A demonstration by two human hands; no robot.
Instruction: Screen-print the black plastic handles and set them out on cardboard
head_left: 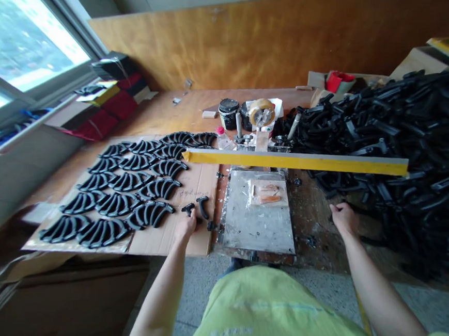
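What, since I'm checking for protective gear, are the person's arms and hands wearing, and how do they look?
The left hand and right hand are both bare, with no gloves. The forearms are uncovered too; no watch or bracelet shows. The shirt is yellow-green, with faint markings too blurred to read.

Black piece (188, 208): T-shaped head uppermost, lower end within the left hand (187, 223), over cardboard (189, 183); remainder hidden by the fingers. Second black piece (203, 207): curved, with a short crosswise head at its far end, lying singly just right of the first. Finished pieces of like form (130, 181): glossy, nested side by side in fans, set in rows to the left. Loose pieces (401, 138): heaped in disorder at the far right, orientations mixed.
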